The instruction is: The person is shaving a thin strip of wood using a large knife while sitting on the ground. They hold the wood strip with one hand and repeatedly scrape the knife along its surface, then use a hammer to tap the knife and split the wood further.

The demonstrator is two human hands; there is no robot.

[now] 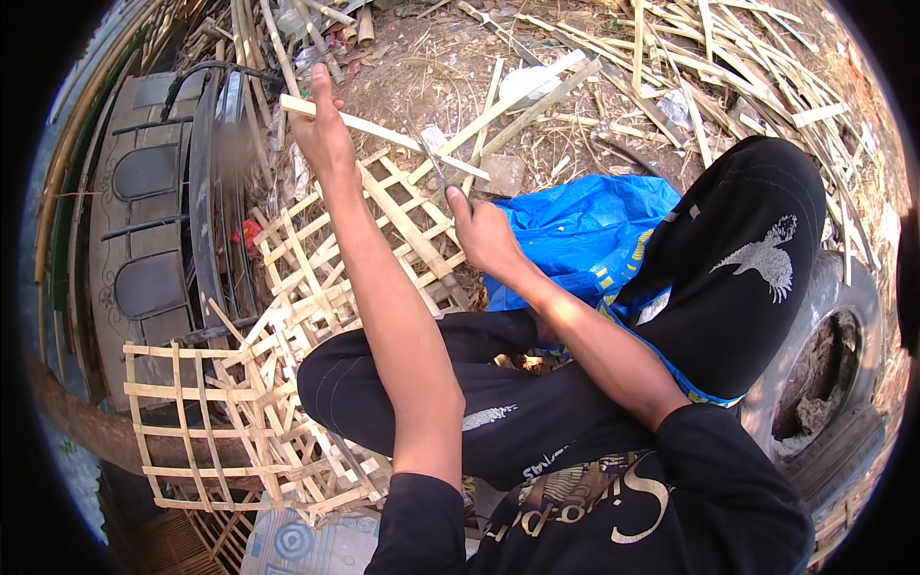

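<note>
My left hand (326, 134), stretched out ahead, is closed round one end of a pale split bamboo strip (383, 133). The strip slants down to the right, its far end free near my other hand. A knife with a thin blade (428, 156) is gripped in my right hand (481, 230), thumb upward. Its blade crosses the strip, but whether they touch I cannot tell. Below both hands lie open-woven bamboo lattice pieces (414, 237). Beside my right hand a blue plastic sheet (575, 225) spreads over the ground and partly under my bent leg.
Loose bamboo strips (757, 81) lie heaped at the far right. A dark metal frame (201, 192) stands at the left, behind more lattice (196, 422). An old tyre (862, 316) sits beside my right knee. A patterned cushion (307, 546) is at the lower left.
</note>
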